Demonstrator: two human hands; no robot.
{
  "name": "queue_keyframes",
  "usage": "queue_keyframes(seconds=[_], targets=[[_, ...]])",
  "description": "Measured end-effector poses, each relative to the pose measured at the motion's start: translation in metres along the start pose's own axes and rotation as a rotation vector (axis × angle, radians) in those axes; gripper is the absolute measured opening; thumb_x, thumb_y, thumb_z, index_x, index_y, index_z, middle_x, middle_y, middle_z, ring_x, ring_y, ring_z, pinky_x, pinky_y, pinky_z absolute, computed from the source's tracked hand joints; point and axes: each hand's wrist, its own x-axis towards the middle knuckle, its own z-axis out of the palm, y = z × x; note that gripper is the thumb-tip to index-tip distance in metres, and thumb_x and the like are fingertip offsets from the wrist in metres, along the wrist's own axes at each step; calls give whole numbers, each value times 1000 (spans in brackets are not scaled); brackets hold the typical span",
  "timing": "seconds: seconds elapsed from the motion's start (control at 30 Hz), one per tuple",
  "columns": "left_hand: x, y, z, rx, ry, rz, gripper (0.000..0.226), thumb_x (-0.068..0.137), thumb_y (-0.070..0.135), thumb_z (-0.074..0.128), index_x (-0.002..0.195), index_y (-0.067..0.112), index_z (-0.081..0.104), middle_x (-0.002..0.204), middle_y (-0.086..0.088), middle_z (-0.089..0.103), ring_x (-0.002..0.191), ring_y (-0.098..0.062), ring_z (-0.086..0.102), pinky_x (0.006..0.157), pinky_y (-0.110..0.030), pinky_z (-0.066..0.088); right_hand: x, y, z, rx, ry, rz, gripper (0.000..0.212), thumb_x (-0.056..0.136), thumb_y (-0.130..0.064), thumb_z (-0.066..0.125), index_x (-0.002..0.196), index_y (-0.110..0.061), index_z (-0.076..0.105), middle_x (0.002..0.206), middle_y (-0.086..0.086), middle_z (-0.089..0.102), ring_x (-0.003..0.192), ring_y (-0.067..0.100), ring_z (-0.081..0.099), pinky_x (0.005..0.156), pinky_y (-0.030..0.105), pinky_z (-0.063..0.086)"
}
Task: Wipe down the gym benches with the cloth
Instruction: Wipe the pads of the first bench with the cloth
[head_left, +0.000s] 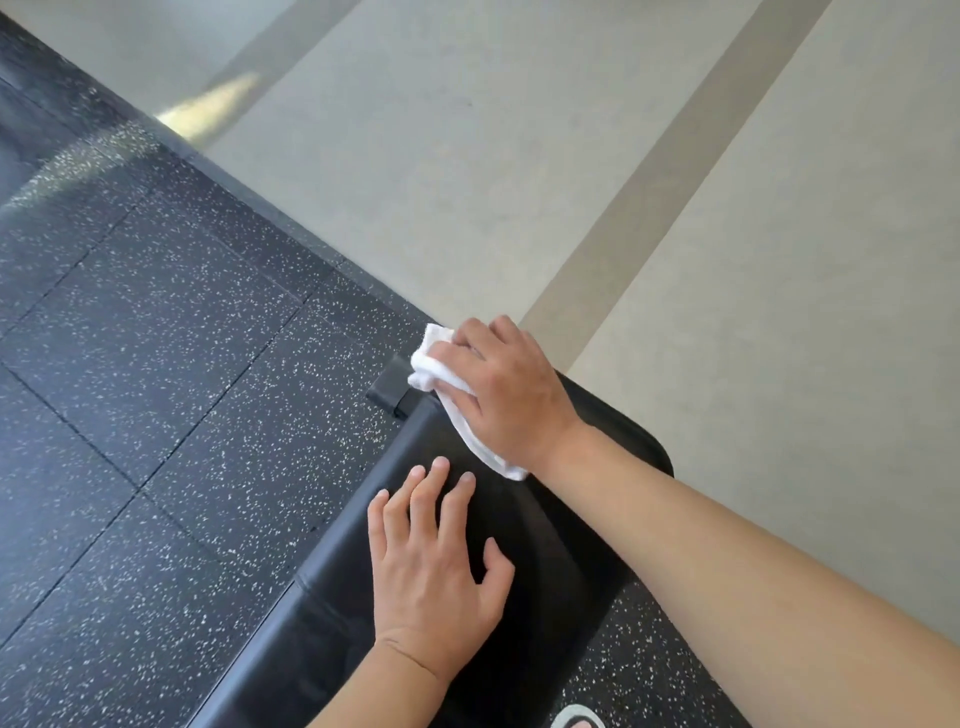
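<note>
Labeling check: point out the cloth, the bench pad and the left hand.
cloth (439, 371): head view, bunched end beyond the fingers.
bench pad (540, 551): head view, bare top surface.
left hand (434, 566): head view, back of hand.

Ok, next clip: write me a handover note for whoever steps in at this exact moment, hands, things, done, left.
Right hand: grips the white cloth, pressing it on the far end of the black bench.
Left hand: flat on the pad, fingers spread, holding nothing.
Bench stands on speckled rubber floor, by the edge of the pale floor.
Done: cannot tell how much is wiped; no marks show.
Left: the rest of this pad, then other benches, none in view.
</note>
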Motion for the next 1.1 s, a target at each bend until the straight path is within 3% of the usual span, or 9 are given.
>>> queue_keyframes(seconds=[0.13,0.23,0.4,0.6,0.73,0.9,1.1], targets=[[24,-12,-16,-78,14,-25,32,86,36,56,114,25,66,126,6,57,110,-28,54,100,-43,37,-91,25,-44,4,-35,85,31,101,-24,67,131,-22,70,121,0,62,94,24,50,80,43,48],[49,-27,-21,-96,-9,-19,33,90,34,52,119,23,59,125,6,51,106,-25,50,90,-42,40,-138,37,-66,-10,-54,163,33,101,-25,65,133,-21,70,126,-2,61,99,22,50,84,41,50],[66,-23,-10,-232,49,-144,37,92,31,48,124,15,56,130,-3,51,112,-30,47,98,-42,40,-130,32,-58,-53,-60,188,34,99,-24,65,132,-20,69,125,0,60,98,23,52,80,45,52],[68,-22,1,-194,70,-130,38,91,25,50,125,9,57,129,-10,56,114,-37,53,106,-40,37,-12,15,-10,59,30,118,26,103,-32,63,125,-21,71,115,2,64,90,27,53,76,42,47],[70,-21,1,-152,74,-124,39,88,23,51,124,8,54,128,-11,55,112,-35,50,107,-37,35,25,16,10,63,-23,86,25,99,-34,60,118,-23,72,109,0,63,90,27,52,72,45,48],[70,-19,-2,-128,67,-125,38,89,23,49,123,8,53,129,-12,54,113,-35,47,108,-38,35,10,31,-8,146,-106,-16,28,101,-32,60,124,-20,69,114,3,62,90,28,50,73,47,48],[72,-17,-2,-110,55,-140,40,88,25,49,123,7,55,128,-14,53,109,-38,48,105,-45,38,-100,71,-68,167,-233,-26,44,96,-16,72,138,-22,64,132,-1,59,94,25,52,78,45,51]])
